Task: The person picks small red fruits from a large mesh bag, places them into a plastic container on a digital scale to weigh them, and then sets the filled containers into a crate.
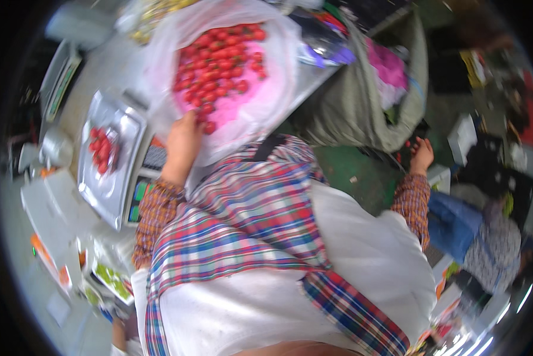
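Many small red cherry tomatoes lie in a large white plastic bag with a pink bottom, spread open on a metal table. My left hand is at the bag's near edge, its fingertips beside the nearest tomatoes; whether it grips any is hidden. Out to the right, my right hand is held low past the grey sack, fingers partly curled, with small red things close to its fingertips; whether it holds any is unclear. Left of the bag, a clear pack of cherry tomatoes rests on the metal pan of a digital scale.
A large grey-green sack holding pink and white plastic stands right of the table. White foam boxes and a tray of green produce are at left. A co-worker in jeans is at right; another person's arm shows bottom left.
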Available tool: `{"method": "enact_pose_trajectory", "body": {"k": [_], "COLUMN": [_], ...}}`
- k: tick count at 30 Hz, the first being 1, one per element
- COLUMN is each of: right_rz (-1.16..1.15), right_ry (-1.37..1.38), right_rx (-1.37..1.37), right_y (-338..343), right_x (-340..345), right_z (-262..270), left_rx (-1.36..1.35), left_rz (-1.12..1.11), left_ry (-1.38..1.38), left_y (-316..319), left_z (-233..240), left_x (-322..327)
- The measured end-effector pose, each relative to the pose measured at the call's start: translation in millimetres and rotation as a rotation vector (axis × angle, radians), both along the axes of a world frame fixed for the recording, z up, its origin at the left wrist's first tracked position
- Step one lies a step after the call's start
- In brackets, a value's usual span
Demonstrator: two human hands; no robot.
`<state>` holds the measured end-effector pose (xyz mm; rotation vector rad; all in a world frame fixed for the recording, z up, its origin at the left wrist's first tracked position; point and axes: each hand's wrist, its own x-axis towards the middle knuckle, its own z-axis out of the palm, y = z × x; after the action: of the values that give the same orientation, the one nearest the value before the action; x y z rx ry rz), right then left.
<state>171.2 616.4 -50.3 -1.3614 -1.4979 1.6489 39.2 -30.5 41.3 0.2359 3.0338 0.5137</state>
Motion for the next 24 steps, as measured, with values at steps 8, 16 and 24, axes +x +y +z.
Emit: {"method": "enact_pose_trajectory", "body": {"k": [8, 16, 24], "right_rz": [0.664, 1.223, 1.664], "right_ry": [0.324, 0.345, 0.167], "right_rx": [0.025, -0.480, -0.757], "right_y": [-217, -379, -467], "right_x": [-142, -174, -170], "right_z": [106, 144, 139], "left_rx": [0.106, 0.421, 0.721], "left_rz": [0.070, 0.117, 0.203], "left_ry": [0.106, 0.129, 0.257], "left_y": [0, -10, -14], "left_z": [-9, 6, 48], "left_x": [4, 13, 26]}}
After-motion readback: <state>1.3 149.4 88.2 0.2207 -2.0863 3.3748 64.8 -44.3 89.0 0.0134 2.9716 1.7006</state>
